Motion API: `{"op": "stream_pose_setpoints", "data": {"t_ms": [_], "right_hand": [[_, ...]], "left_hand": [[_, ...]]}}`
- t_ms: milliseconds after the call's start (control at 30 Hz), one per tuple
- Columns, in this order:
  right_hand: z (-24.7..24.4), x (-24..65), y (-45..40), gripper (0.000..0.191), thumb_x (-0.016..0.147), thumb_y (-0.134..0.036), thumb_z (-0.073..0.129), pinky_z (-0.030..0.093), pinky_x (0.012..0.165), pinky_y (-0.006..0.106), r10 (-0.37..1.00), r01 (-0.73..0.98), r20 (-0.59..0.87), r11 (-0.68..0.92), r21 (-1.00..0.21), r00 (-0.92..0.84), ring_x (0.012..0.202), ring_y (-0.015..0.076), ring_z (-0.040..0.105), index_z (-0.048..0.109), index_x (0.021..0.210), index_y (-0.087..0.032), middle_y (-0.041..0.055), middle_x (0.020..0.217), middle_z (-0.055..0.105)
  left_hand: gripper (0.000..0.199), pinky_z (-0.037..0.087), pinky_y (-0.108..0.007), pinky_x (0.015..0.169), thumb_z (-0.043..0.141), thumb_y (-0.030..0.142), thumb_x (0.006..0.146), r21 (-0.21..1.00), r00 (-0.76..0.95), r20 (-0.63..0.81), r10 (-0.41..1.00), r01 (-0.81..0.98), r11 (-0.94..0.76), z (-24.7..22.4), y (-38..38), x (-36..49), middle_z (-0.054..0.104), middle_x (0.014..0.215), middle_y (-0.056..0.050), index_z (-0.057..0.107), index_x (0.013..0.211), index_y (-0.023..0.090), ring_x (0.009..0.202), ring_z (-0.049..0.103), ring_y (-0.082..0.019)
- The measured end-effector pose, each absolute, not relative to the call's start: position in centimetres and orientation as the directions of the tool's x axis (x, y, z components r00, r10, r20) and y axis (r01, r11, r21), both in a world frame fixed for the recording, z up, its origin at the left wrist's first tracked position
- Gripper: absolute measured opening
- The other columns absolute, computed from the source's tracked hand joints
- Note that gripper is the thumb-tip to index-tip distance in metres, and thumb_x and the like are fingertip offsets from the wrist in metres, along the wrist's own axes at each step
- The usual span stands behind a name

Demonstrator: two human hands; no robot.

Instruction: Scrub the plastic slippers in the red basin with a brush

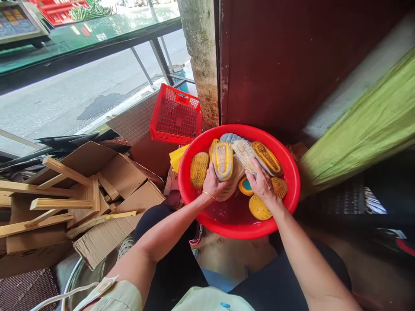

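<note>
A round red basin holds water and several shoes, most with yellow soles. My left hand is closed round a grey shoe with a yellow sole, its sole facing up. Over the right half of the basin, my right hand grips a pale, bristled brush-like thing. Below that hand lie yellow soles, and a yellow shoe with a teal inside shows just left of it. A yellow-soled shoe rests at the basin's left wall.
Behind the basin stands a red plastic crate beside a worn pillar. Cardboard and a wooden stool lie at the left. A green cloth hangs at the right, near a dark red panel.
</note>
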State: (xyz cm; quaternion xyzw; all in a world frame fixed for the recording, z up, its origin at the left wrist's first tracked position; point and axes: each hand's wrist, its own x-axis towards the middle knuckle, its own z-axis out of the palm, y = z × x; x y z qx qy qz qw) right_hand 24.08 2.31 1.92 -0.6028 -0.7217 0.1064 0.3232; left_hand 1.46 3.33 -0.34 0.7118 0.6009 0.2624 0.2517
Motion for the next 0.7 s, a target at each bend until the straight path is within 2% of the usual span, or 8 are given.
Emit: {"op": "stream_pose_setpoints", "data": {"t_ms": [100,200,267,367,467,533,600,700], "right_hand": [[2.1,23.7,2.4,0.063,0.106,-0.037,0.043,0.045,0.118,0.046,0.947,0.805,0.31,0.244,-0.54,-0.079,0.136,0.0306,0.062,0.038,0.162,-0.01,0.0186,0.144,0.067],[2.2,23.3,2.3,0.063,0.105,-0.038,0.045,0.052,0.112,0.041,0.953,0.77,0.293,0.24,-0.592,-0.072,0.132,0.029,0.065,0.039,0.162,-0.011,0.0172,0.143,0.068],[2.3,22.8,1.8,0.061,0.106,-0.038,0.045,0.055,0.108,0.039,0.963,0.748,0.257,0.226,-0.624,-0.077,0.129,0.0283,0.067,0.042,0.161,-0.013,0.0156,0.141,0.07],[2.4,21.1,0.5,0.059,0.106,-0.037,0.045,0.059,0.101,0.035,0.968,0.715,0.218,0.241,-0.656,-0.127,0.124,0.0265,0.071,0.043,0.161,-0.016,0.0128,0.14,0.071],[2.3,19.3,-0.4,0.061,0.106,-0.035,0.045,0.06,0.098,0.032,0.952,0.684,0.217,0.307,-0.662,-0.217,0.123,0.025,0.072,0.038,0.165,-0.018,0.0105,0.145,0.068],[2.0,19.1,0.0,0.062,0.106,-0.034,0.045,0.06,0.097,0.032,0.951,0.702,0.185,0.308,-0.642,-0.248,0.121,0.0255,0.073,0.037,0.166,-0.019,0.0104,0.141,0.07],[1.5,19.8,1.4,0.06,0.106,-0.032,0.047,0.062,0.091,0.033,0.972,0.778,0.113,0.234,-0.583,-0.207,0.113,0.027,0.076,0.04,0.164,-0.019,0.0114,0.128,0.077],[0.7,21.8,4.3,0.055,0.108,-0.029,0.046,0.061,0.081,0.033,0.997,0.884,0.049,0.074,-0.461,-0.057,0.096,0.0279,0.08,0.046,0.161,-0.016,0.0147,0.107,0.082]], "left_hand": [[0.096,0.041,-0.052,0.122,0.077,0.038,0.08,0.744,0.12,0.156,0.98,0.638,-0.197,1.5,5.2,0.5,0.051,0.154,-0.025,0.031,0.159,0.009,0.143,0.05,-0.039],[0.083,0.051,-0.049,0.112,0.075,0.038,0.078,0.821,0.215,0.113,0.97,0.53,-0.213,3.3,6.5,-0.8,0.062,0.142,-0.016,0.045,0.153,0.017,0.127,0.063,-0.033],[0.079,0.056,-0.046,0.105,0.075,0.037,0.076,0.912,0.248,0.06,0.967,0.38,-0.154,3.8,6.8,-1.5,0.064,0.141,-0.013,0.05,0.149,0.019,0.12,0.067,-0.03],[0.073,0.06,-0.042,0.098,0.07,0.028,0.073,0.995,0.141,-0.042,0.989,0.1,0.028,3.7,6.7,-1.8,0.065,0.14,-0.01,0.054,0.144,0.021,0.117,0.068,-0.027],[0.073,0.063,-0.041,0.093,0.063,0.017,0.068,0.958,0.017,-0.22,0.975,-0.185,0.219,3.4,6.5,-1.9,0.07,0.129,-0.007,0.056,0.14,0.024,0.11,0.071,-0.024],[0.074,0.064,-0.042,0.092,0.061,0.013,0.064,0.887,0.011,-0.31,0.951,-0.357,0.293,3.6,6.6,-2.2,0.072,0.121,-0.006,0.058,0.137,0.024,0.106,0.072,-0.023],[0.072,0.064,-0.045,0.091,0.061,0.012,0.062,0.803,0.06,-0.375,0.925,-0.477,0.356,3.9,6.8,-2.4,0.073,0.115,-0.008,0.06,0.134,0.023,0.103,0.073,-0.024],[0.066,0.065,-0.047,0.089,0.064,0.012,0.062,0.731,0.112,-0.448,0.887,-0.525,0.435,4.2,6.9,-2.4,0.073,0.107,-0.008,0.063,0.127,0.021,0.097,0.075,-0.025]]}}
